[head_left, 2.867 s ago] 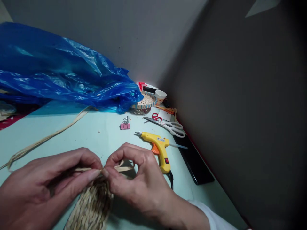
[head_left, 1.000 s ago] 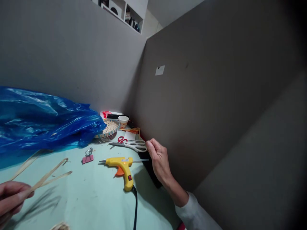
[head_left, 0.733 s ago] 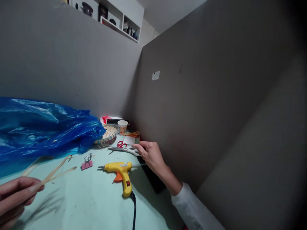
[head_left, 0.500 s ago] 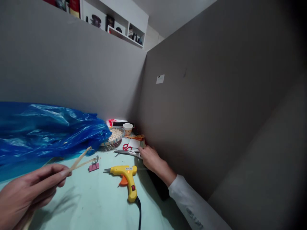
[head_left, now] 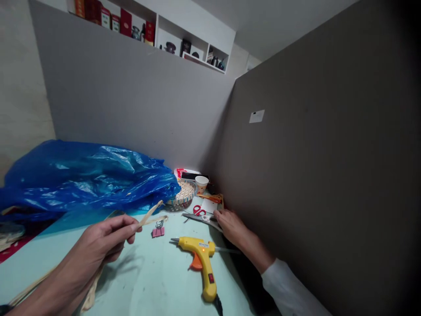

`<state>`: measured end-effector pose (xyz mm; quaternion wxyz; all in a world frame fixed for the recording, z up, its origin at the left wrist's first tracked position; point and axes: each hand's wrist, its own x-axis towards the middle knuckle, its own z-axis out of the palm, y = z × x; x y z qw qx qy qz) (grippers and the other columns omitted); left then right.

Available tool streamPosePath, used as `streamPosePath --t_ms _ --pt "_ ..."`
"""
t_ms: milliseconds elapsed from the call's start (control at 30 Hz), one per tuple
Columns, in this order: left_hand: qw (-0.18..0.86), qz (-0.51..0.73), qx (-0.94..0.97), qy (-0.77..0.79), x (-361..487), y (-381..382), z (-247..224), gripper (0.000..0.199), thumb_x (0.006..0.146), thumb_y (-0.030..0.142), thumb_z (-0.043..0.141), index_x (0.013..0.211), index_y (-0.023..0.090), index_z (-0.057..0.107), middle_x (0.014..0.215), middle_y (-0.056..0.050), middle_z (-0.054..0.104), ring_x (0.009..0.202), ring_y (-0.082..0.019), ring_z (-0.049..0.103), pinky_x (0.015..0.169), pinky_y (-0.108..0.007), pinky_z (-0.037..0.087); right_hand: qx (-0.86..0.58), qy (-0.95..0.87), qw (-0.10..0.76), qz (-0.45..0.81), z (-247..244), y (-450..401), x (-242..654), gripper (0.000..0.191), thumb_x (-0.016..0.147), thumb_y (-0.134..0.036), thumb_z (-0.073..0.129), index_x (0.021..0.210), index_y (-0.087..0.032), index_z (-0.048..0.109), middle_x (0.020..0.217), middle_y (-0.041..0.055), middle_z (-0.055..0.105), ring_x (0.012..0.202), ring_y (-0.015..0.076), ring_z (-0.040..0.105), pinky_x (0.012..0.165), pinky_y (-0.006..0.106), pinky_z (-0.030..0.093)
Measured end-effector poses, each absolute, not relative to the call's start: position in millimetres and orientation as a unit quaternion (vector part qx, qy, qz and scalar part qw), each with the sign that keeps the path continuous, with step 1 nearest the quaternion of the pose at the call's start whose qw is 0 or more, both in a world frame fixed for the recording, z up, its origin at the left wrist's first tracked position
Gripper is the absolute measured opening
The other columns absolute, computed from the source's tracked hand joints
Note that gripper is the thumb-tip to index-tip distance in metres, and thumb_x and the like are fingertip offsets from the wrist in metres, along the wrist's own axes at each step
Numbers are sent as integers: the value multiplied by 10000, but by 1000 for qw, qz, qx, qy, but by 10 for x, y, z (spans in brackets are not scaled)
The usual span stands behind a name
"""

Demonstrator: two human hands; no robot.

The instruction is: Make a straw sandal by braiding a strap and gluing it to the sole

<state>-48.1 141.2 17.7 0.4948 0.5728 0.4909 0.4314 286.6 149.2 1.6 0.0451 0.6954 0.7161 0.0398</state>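
Between the thumb and fingers of my left hand (head_left: 115,239) is a pale fibre strip (head_left: 151,213), its folded ends pointing away from me. More of the strip hangs below the palm. My right hand (head_left: 233,226) reaches to the far right, its fingers closed at the handle end of large grey scissors (head_left: 199,218); the fingertips are partly hidden. A yellow glue gun (head_left: 205,263) lies on its side between my hands, its small light glowing orange. Just beyond the strip stands a pink binder clip (head_left: 158,231). Red-handled scissors (head_left: 199,210) lie behind the grey ones.
A blue plastic bag (head_left: 95,175) spreads over the back left of the table (head_left: 141,281). Toward the corner are a woven basket (head_left: 184,192), a paper cup (head_left: 201,183), a phone (head_left: 194,177) and orange strips (head_left: 213,198). Grey panels rise behind and at the right.
The view has turned left, so everything appears farther right. My left hand still pinches the strip, and my right hand remains at the grey scissors.
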Motion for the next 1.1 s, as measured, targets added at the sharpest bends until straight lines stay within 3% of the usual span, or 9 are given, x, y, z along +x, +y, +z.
streamPosePath --t_ms 100,233,333,400,467,533,667,800,1100 --pt "529 444 543 478 -473 1429 169 453 689 628 784 696 190 667 616 61 455 497 -70 209 472 -221 144 689 724 11 27 89 1473 2914 226 974 -203 659 1192 -144 648 1215 97 672 1067 235 668 938 422 552" --pt "544 459 519 473 -487 1436 184 408 693 574 801 722 182 691 623 50 507 487 -62 228 474 -223 131 683 728 -53 14 322 1317 2972 361 800 8 585 1137 -116 617 1135 147 661 949 220 652 822 297 495" --pt "551 468 509 468 -499 1446 196 395 693 559 796 682 185 672 618 53 501 477 -62 239 469 -224 139 664 739 -117 -13 467 1128 2963 329 870 -138 560 1197 -135 591 1083 114 662 917 213 631 802 292 485" --pt "554 474 502 466 -495 1454 201 378 687 543 795 697 180 691 611 54 503 464 -57 231 467 -223 133 646 725 -208 -116 492 1001 2902 428 898 -312 574 1291 -141 578 993 71 654 853 207 610 750 299 478" --pt "554 480 498 464 -486 1457 207 361 682 521 796 713 172 710 609 52 510 457 -51 219 465 -221 116 625 672 -298 -262 472 880 2794 613 813 -445 670 1334 -130 598 867 24 604 753 191 562 679 295 441" --pt "556 484 495 460 -476 1452 218 351 669 505 802 701 168 710 596 53 499 457 -49 216 464 -218 104 608 626 -331 -359 444 754 2666 738 661 -466 806 1301 -128 660 796 -11 541 716 172 516 661 285 406" --pt "565 488 496 444 -463 1426 262 352 654 495 814 688 163 701 594 54 508 457 -40 209 462 -212 95 587 648 -312 -372 470 478 2494 668 570 -436 906 1181 -202 768 832 -1 557 774 189 512 709 295 425" --pt "578 486 505 418 -423 1379 292 351 680 502 814 700 169 707 583 61 505 455 -42 211 460 -210 95 574 692 -261 -352 574 285 2425 672 604 -458 903 1238 -295 747 962 16 599 829 210 565 764 307 497" --pt "620 447 511 393 -335 1233 253 314 656 479 810 734 197 695 555 61 515 457 -60 218 450 -217 98 622 685 -199 -323 671 282 2169 615 642 -455 875 1216 -287 730 1039 50 620 985 283 556 959 416 457"
